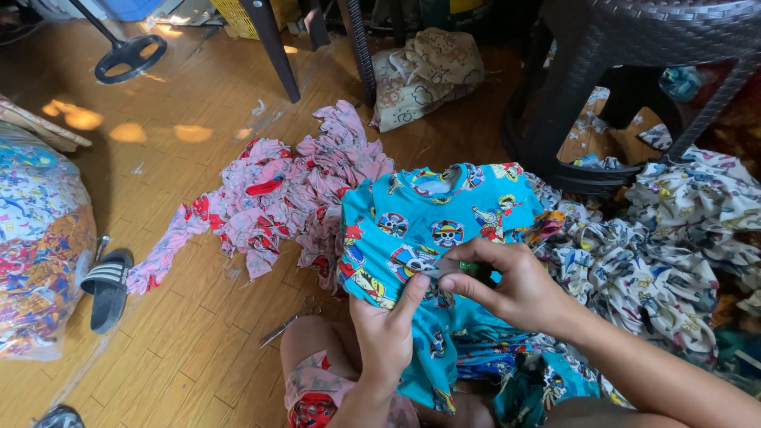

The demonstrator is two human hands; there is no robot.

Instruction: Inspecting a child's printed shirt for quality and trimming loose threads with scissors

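A bright blue printed child's shirt (432, 226) lies spread over my lap and the wooden floor. My left hand (386, 329) rises from below, thumb pressed up against the shirt's front. My right hand (507, 281) comes in from the right and pinches a small grey and green item (453, 267) against the fabric, fingers closed on it. Both hands meet at the shirt's middle. What the small item is stays unclear.
A pile of pink printed garments (277, 198) lies left of the shirt, white printed ones (666, 254) to the right. Scissors (287, 321) rest on the floor by my knee. A black sandal (105, 289), a clear bag of clothes (36, 238) and a dark woven stool (634, 47) surround me.
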